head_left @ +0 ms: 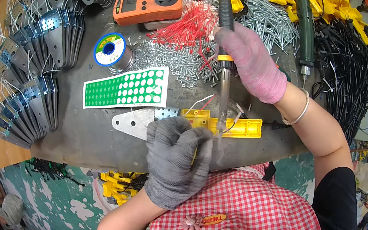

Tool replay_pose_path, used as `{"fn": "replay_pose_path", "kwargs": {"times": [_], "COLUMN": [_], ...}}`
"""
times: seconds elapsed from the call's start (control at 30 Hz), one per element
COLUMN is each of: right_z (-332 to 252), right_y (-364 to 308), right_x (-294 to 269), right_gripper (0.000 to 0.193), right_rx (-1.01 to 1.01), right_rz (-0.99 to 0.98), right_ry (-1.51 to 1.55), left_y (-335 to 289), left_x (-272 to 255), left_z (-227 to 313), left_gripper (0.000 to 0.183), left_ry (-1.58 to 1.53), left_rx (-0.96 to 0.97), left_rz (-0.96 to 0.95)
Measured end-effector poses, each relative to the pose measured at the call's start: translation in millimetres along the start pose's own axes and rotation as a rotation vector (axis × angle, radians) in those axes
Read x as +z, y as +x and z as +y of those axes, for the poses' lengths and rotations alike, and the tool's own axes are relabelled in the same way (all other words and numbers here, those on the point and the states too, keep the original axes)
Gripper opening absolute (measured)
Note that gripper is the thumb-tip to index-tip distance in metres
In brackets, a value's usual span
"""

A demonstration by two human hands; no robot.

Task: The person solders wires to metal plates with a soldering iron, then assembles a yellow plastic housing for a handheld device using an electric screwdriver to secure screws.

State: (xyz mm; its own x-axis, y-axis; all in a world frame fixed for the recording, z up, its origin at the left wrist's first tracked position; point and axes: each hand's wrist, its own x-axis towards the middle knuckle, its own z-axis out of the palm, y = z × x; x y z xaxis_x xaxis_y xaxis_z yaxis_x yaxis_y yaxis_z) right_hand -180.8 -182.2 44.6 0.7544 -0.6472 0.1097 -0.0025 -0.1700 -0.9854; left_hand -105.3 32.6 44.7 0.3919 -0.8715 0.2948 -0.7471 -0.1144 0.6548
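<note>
My right hand point(253, 61), in a pink glove, grips a soldering iron point(225, 75) by its black and yellow handle. The iron slants down, its blurred tip at the yellow plastic handle shell point(245, 128) on the table's near edge. My left hand point(174, 158), gloved in grey, is closed beside the shell's left end; what its fingers pinch is hidden. Past its knuckles a grey metal blade point(134, 124) with a perforated end meets the shell. A white and a red wire point(206, 103) rise from the shell, and a dark wire lies inside its right half.
Beyond my hands lie a green sticker sheet point(125, 91), a solder spool point(111, 51), loose nuts and screws point(175, 65), red-and-white parts point(188, 25) and an orange meter point(148, 7). Wired metal blades point(28, 41) stand left. A green electric screwdriver point(306, 34), yellow shells and black cables point(348, 71) are right.
</note>
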Motion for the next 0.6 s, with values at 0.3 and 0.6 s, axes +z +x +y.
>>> {"fn": "replay_pose_path", "kwargs": {"times": [0.3,0.6], "right_z": [10,-7], "right_y": [3,1], "right_x": [-2,-29], "right_gripper": [0.028,0.017], "right_rx": [-0.181,-0.121], "right_rz": [0.012,0.035], "right_ry": [-0.131,-0.210], "left_y": [-4,11], "left_x": [-49,-62], "left_z": [-140,-39], "left_gripper": [0.017,0.031], "left_ry": [0.486,0.471], "left_rx": [-0.093,-0.147], "left_rz": [0.247,-0.168]}}
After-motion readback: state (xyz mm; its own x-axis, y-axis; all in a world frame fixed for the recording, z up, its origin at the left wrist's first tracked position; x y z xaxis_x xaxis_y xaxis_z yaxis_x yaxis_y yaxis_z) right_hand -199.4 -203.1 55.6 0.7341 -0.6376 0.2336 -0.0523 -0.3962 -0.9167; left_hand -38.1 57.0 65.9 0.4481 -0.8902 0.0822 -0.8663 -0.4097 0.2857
